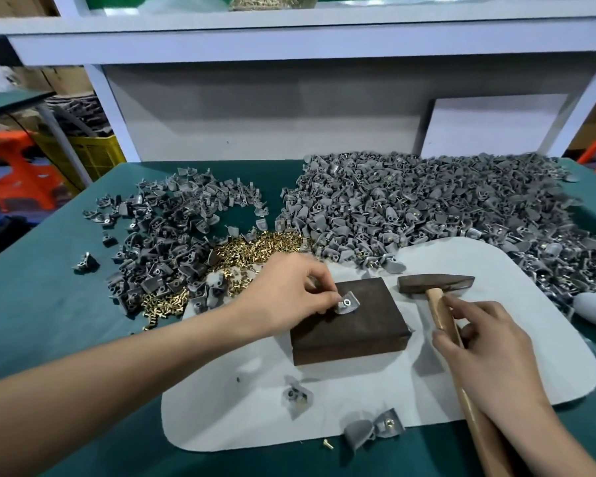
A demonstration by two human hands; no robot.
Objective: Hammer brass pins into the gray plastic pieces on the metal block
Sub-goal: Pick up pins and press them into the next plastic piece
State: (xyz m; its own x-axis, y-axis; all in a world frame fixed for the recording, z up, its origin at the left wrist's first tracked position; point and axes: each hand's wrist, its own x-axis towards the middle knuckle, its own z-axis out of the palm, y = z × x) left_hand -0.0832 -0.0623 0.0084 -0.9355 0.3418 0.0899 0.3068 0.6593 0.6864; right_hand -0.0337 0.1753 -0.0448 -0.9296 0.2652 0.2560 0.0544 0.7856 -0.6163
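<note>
**Green surface and its load**

The front of the green surface [49,321] is covered by a white mat [496,356]. A thin heap [166,235] of gray pieces is spread behind at left, a dense heap [427,201] at right, with brass pins [255,246] piled between. One loose pin [327,443] is seen before the mat.

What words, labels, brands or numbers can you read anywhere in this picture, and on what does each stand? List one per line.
None: no word, label, brand or number can be read in this picture.
The hammer, the metal block and the white panel show no marking.
The yellow crate and the cardboard boxes at the left are too blurred to tell.
</note>
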